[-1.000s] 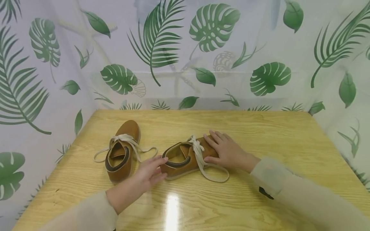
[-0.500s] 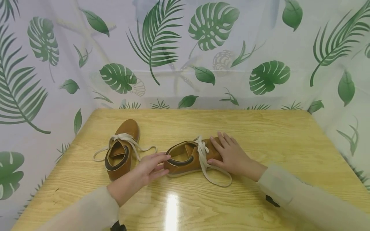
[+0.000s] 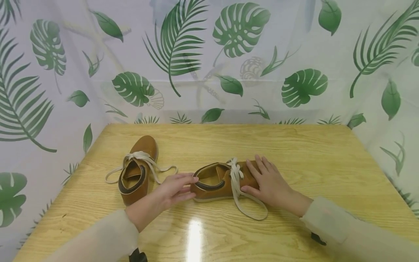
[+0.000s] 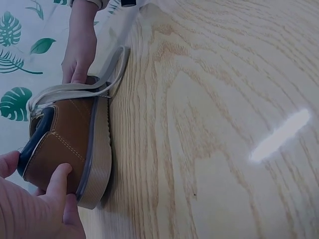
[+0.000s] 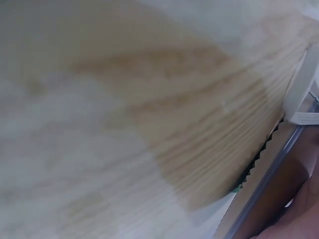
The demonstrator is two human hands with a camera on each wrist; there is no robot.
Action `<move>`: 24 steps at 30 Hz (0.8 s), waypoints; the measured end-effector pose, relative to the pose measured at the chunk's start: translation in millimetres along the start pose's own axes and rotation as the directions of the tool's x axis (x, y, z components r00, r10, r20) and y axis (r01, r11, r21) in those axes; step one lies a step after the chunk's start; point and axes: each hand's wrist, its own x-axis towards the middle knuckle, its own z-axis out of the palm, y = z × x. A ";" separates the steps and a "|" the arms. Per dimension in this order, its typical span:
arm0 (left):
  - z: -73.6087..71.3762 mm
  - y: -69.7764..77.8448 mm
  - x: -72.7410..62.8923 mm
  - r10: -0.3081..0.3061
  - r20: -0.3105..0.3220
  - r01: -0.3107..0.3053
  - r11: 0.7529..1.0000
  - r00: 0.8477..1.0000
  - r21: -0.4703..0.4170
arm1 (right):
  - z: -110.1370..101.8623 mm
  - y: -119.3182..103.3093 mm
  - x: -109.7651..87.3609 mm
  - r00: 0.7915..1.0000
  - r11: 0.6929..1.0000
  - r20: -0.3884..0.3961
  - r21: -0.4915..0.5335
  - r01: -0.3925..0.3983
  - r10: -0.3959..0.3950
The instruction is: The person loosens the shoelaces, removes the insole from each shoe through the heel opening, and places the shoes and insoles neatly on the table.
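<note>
A brown lace-up shoe (image 3: 214, 193) lies sideways on the table, toe to the right, its cream shoelace (image 3: 235, 178) tied over the tongue with a loop trailing toward the front. My left hand (image 3: 170, 190) touches the heel with extended fingers; in the left wrist view one finger presses the heel's side and another is at the dark collar. Over the toe rests my right hand (image 3: 271, 185), fingers spread and fairly straight, thumb on the near side. Low in the right wrist view, the right hand (image 5: 299, 216) shows beside the ridged sole (image 5: 256, 181).
The matching brown shoe (image 3: 146, 146) stands at the left, toe pointing away, its laces spread to both sides. Both shoes are on a wooden table (image 3: 294, 145). A leaf-print cloth (image 3: 196, 98) rises behind the table and along its sides.
The shoe between my hands has slid to the right and turned, its toe now swung nearer to me. Both hands have moved along with it. The left shoe stays put.
</note>
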 end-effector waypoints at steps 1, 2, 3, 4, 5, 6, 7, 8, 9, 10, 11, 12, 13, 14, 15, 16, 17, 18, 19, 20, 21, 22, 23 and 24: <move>0.2 -0.5 -0.3 0.000 0.004 0.000 1.000 1.000 0.006 | 0.1 0.0 -1.7 1.000 1.000 0.004 0.001 -0.005 0.005; 0.3 -1.0 -0.6 0.001 0.007 -0.001 1.000 1.000 0.012 | 0.3 0.1 -3.5 1.000 1.000 0.004 0.001 -0.007 0.007; 0.4 -1.7 -0.9 0.003 0.012 -0.003 1.000 1.000 0.020 | 0.4 -0.2 -5.2 1.000 1.000 0.006 0.000 -0.010 0.010; 0.6 -2.3 -1.4 0.004 0.014 -0.005 1.000 1.000 0.029 | 0.3 -0.5 -7.0 1.000 1.000 0.008 0.003 -0.013 0.013; 1.1 -2.7 -2.1 0.005 0.019 -0.006 0.999 1.000 0.037 | 0.2 -1.0 -8.9 1.000 1.000 0.008 0.007 -0.015 0.015; 1.6 -3.3 -2.6 0.007 0.026 -0.008 0.999 1.000 0.043 | 0.3 -1.3 -10.7 1.000 1.000 0.009 0.010 -0.017 0.017; 2.2 -3.9 -3.0 0.008 0.032 -0.010 0.999 0.999 0.047 | 0.2 -1.5 -12.6 1.000 1.000 0.009 0.015 -0.021 0.020; 3.1 -4.3 -3.6 0.009 0.034 -0.010 0.999 0.999 0.048 | 0.0 -1.8 -14.3 1.000 1.000 0.010 0.018 -0.025 0.025; 4.0 -4.6 -4.1 0.008 0.036 -0.010 0.999 0.999 0.050 | -0.6 -2.3 -16.0 0.999 0.999 0.011 0.022 -0.030 0.030; 5.1 -4.9 -4.5 0.008 0.037 -0.010 0.999 0.999 0.050 | -1.1 -2.4 -17.6 0.999 0.999 0.013 0.023 -0.035 0.035; 6.2 -5.1 -4.8 0.009 0.037 -0.011 0.999 0.999 0.049 | -1.7 -2.5 -19.0 0.999 0.999 0.015 0.025 -0.040 0.040; 7.1 -5.4 -5.0 0.010 0.035 -0.012 0.999 0.999 0.046 | -2.4 -2.5 -20.2 0.999 0.999 0.018 0.025 -0.044 0.044; 8.1 -5.7 -5.3 0.010 0.031 -0.012 0.999 0.999 0.045 | -3.3 -2.4 -21.3 0.999 0.999 0.020 0.024 -0.047 0.047; 9.1 -5.8 -5.5 0.011 0.026 -0.012 0.999 1.000 0.045 | -4.2 -2.4 -22.3 0.999 0.999 0.023 0.020 -0.048 0.048; 9.9 -6.3 -5.3 0.012 0.026 -0.013 0.999 1.000 0.043 | -5.0 -2.2 -23.3 0.999 0.999 0.023 0.019 -0.048 0.048; 10.5 -6.5 -5.3 0.013 0.023 -0.014 0.999 1.000 0.042 | -5.6 -2.1 -23.9 0.999 0.999 0.021 0.016 -0.047 0.047; 11.1 -6.6 -5.4 0.013 0.021 -0.014 0.999 1.000 0.039 | -6.1 -2.0 -24.6 0.999 0.999 0.021 0.014 -0.047 0.046; 11.7 -6.9 -5.2 0.013 0.020 -0.014 0.999 1.000 0.037 | -6.6 -1.9 -25.4 0.999 0.999 0.020 0.012 -0.046 0.046; 12.3 -7.1 -5.1 0.014 0.020 -0.015 0.999 1.000 0.039 | -6.8 -1.6 -26.4 0.999 0.999 0.017 0.010 -0.046 0.045; 12.8 -7.5 -4.7 0.015 0.022 -0.016 0.999 1.000 0.041 | -6.8 -1.4 -27.4 0.999 0.999 0.014 0.007 -0.046 0.046; 13.4 -7.9 -4.2 0.016 0.024 -0.017 0.999 1.000 0.043 | -6.8 -1.3 -28.5 0.999 0.999 0.010 0.002 -0.046 0.046; 13.8 -8.2 -3.8 0.018 0.026 -0.019 0.999 1.000 0.044 | -6.7 -1.1 -29.6 0.999 0.999 0.007 0.001 -0.047 0.047; 14.2 -8.6 -3.4 0.021 0.028 -0.022 0.999 0.999 0.044 | -6.5 -0.9 -30.5 0.999 0.999 0.004 -0.001 -0.047 0.047; 14.3 -9.2 -2.9 0.024 0.031 -0.025 0.999 0.999 0.047 | -6.3 -0.7 -31.4 0.999 0.999 0.003 -0.001 -0.048 0.048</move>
